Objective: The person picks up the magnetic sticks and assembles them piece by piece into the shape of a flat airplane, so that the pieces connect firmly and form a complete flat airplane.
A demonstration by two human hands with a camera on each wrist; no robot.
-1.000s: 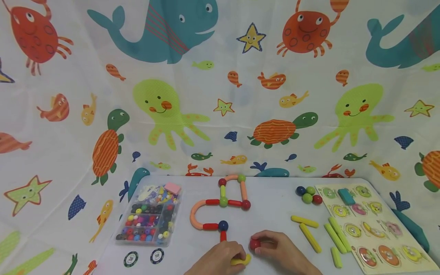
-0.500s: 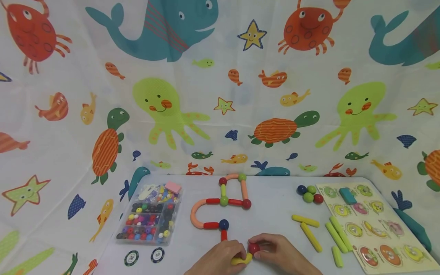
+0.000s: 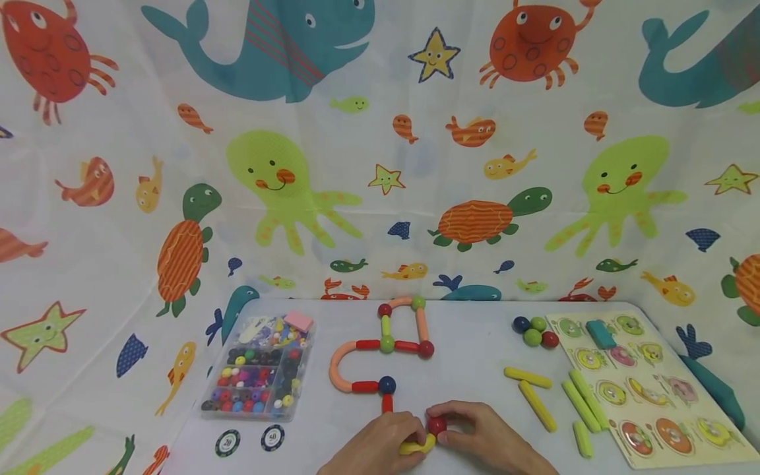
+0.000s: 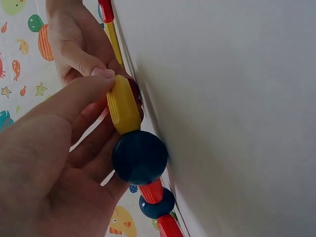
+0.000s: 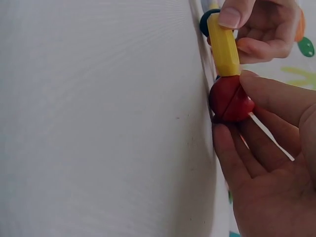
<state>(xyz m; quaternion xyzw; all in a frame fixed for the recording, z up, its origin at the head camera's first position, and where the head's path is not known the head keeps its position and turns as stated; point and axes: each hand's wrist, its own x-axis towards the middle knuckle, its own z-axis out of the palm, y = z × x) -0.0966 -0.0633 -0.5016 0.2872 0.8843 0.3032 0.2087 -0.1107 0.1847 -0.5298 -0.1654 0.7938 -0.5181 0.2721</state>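
Observation:
My left hand (image 3: 380, 439) pinches a yellow curved magnetic rod (image 3: 417, 446) near the table's front. In the left wrist view one end of that yellow rod (image 4: 123, 106) meets a dark blue ball (image 4: 139, 158), which joins a short red rod (image 4: 151, 191). My right hand (image 3: 483, 432) holds a red ball (image 3: 436, 425) between thumb and fingers. The right wrist view has this red ball (image 5: 231, 99) touching the free end of the yellow rod (image 5: 225, 49). A chain of rods and balls runs away from my left hand, past another blue ball (image 3: 386, 384).
At left stand a compartment box of beads (image 3: 261, 369) and two poker chips (image 3: 228, 443). To the right lie yellow rods (image 3: 537, 406), green rods (image 3: 582, 409), several loose balls (image 3: 532, 338) and a wooden picture board (image 3: 647, 376). A sea-animal cloth (image 3: 368, 218) hangs behind.
My right hand has brought the red ball leftward until it meets the yellow rod's end. My left hand has stayed nearly still, still gripping the rod. The head view has tilted slightly.

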